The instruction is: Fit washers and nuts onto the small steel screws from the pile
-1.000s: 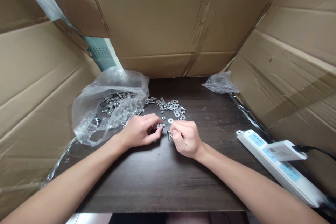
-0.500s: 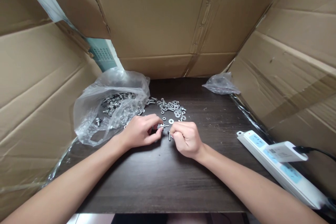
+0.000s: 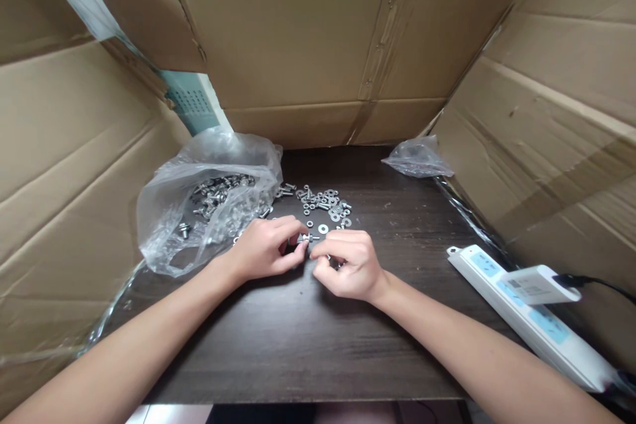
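Between the thumb and fingers of my left hand (image 3: 271, 248) is a small metal bolt (image 3: 314, 238), lying sideways with a washer or nut around it. Its thin end points right, towards my other hand. My right hand (image 3: 348, 265) is closed just beside it, thumb and index fingertip close together near the bolt's end. Bits of shiny metal show among the curled right fingers, mostly hidden; they belong to a second bolt (image 3: 328, 257). Beyond the hands lie a flat washer (image 3: 323, 229), a nut (image 3: 310, 224) and a loose pile of bolts, nuts and washers (image 3: 322, 202).
At the left an open clear plastic bag (image 3: 163, 192) holds many bolts. A smaller plastic bag (image 3: 419, 158) lies at the back right. A white power strip (image 3: 527, 318) with a plugged-in adapter (image 3: 540, 285) runs along the right. Cardboard walls (image 3: 318, 33) enclose the dark table (image 3: 278, 358).
My right hand's thumb and index finger have opened slightly and shifted left, nearer the left-hand bolt. The bolt showing beside the right fingers is now mostly hidden. My left hand stays put.
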Demonstrator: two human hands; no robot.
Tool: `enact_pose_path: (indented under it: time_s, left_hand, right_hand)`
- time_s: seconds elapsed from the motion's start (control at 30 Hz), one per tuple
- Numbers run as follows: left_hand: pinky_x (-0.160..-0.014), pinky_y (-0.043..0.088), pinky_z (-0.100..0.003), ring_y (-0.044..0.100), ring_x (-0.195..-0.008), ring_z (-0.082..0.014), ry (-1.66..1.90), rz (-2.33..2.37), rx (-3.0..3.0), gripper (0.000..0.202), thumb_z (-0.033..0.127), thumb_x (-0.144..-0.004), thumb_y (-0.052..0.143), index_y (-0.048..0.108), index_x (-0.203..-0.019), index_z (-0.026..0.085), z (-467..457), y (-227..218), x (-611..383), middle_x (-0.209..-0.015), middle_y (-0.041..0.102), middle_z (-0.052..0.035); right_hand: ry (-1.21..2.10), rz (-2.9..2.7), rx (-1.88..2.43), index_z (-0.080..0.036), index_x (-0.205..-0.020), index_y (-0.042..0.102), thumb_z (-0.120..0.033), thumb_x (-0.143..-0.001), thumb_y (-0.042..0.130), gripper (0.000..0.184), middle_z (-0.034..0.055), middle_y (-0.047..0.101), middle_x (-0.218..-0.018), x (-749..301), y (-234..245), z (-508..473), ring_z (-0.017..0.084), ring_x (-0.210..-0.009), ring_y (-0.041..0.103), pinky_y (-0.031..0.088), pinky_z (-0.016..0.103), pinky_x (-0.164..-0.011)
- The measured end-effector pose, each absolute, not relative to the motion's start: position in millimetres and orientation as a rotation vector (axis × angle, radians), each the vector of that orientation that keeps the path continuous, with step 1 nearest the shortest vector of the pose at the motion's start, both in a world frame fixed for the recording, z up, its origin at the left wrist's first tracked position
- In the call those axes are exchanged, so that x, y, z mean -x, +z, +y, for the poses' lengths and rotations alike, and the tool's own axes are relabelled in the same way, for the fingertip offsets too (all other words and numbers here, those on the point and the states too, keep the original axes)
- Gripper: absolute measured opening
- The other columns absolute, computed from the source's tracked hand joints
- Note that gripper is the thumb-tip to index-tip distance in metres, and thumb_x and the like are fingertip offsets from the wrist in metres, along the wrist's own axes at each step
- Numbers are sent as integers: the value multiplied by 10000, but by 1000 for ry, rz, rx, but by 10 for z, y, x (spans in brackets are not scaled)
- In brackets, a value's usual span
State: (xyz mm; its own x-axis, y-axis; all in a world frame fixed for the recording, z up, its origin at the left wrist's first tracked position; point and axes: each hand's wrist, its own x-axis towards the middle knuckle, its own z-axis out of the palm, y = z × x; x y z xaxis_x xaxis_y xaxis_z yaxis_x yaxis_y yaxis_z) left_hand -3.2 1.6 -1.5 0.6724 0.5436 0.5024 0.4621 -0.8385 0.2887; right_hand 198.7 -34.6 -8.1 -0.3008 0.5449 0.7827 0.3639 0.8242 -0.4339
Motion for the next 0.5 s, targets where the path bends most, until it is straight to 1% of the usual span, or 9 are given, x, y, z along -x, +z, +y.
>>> enact_pose_path:
  time_s: [0.2,0.4,0.5]
  left_hand:
    - [-525,375,-194,526,-549,-83,879,840,-2748,114,241,-936,543,630,-926,168,19,-28,36,-698,608,24]
    - [-522,371,-192,520,-545,-79,878,847,-2747,111,235,-935,545,631,-921,165,17,-29,32,-693,601,28]
    - [-518,371,-192,520,-544,-79,881,841,-2744,115,233,-934,544,632,-915,163,17,-26,27,-690,596,28]
  right_hand:
    - [233,-1904,713,-201,-706,632,-91,-781,541,161,-41,510,-544,-1986,-82,-362,98,-455,395,361,244,-473]
    - [257,-1904,721,-215,-696,567,-81,-738,518,148,-51,437,-550,-1993,-64,-372,106,-477,394,356,253,-481]
    - [263,-1897,727,-217,-705,535,-80,-712,520,137,-48,433,-582,-1991,-63,-374,103,-489,395,346,249,-476]
